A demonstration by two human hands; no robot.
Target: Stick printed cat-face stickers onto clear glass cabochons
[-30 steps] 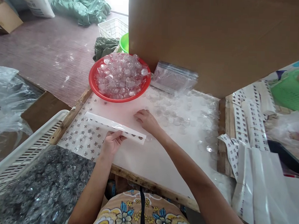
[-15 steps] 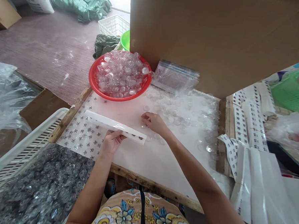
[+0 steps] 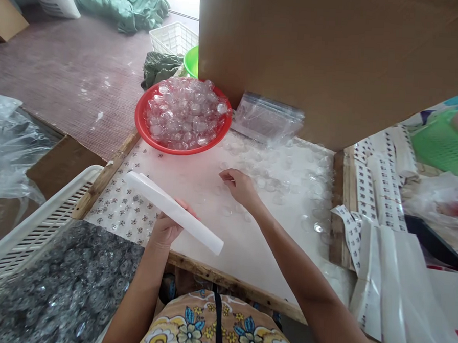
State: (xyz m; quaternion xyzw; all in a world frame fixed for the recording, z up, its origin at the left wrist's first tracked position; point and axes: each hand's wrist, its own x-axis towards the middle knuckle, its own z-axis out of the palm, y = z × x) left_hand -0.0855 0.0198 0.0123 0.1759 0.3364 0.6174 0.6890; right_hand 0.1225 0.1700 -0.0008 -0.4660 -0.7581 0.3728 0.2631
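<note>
My left hand [image 3: 166,230] is closed around a long white paper strip [image 3: 197,226], which slants down to the right with a blank face up. Above the middle of the white tabletop, my right hand [image 3: 240,186] has its fingertips pinched together; whatever they hold, if anything, I cannot make out. Clear thin discs [image 3: 278,185] lie scattered on the right of the tabletop, close to that hand. Left of the strip is a white surface printed with small dark motifs [image 3: 114,206]. A red bowl [image 3: 140,126] heaped with clear domed pieces [image 3: 186,115] stands behind the strip.
A large cardboard sheet [image 3: 327,64] rises behind the tabletop, with clear plastic bags [image 3: 268,120] at its foot. A white slatted basket [image 3: 58,211] and a mass of clear-and-dark pieces [image 3: 73,281] are at left. Printed strips [image 3: 387,192] lie beyond the wooden edge [image 3: 340,198] at right.
The white strip has turned in my left hand: its printed edge no longer shows, and its right end has dropped lower. My right hand has shifted only slightly.
</note>
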